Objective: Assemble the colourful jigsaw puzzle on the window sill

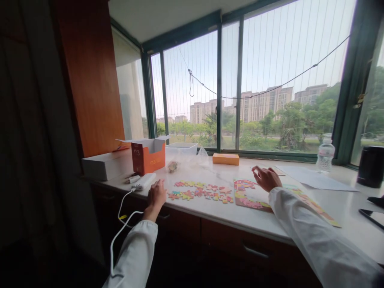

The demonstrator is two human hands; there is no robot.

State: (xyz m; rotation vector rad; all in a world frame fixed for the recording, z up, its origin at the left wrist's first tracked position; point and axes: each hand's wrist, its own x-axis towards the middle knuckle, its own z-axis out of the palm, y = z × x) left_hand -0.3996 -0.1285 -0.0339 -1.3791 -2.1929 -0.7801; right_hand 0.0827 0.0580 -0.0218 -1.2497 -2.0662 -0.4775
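Jigsaw pieces (187,195) in several colours lie in two loose rows on the white countertop (186,212). To their right is a puzzle board (252,203) with a pale middle and partly filled picture edges. My right hand (266,178) hovers over the board's upper part, fingers bent and slightly apart, with nothing visible in them. At the counter's front edge, left of the pieces, rests my left hand (157,195). Its fingers are loosely extended and hold nothing that I can see. Part of the board is hidden behind my right hand and sleeve.
A white power strip (144,182) with a cable sits left of my left hand. Behind stand an orange box (149,156), a white box (103,165), a clear plastic bin (181,150) and a small orange box (226,159). Rightward are paper (315,179) and a bottle (325,155).
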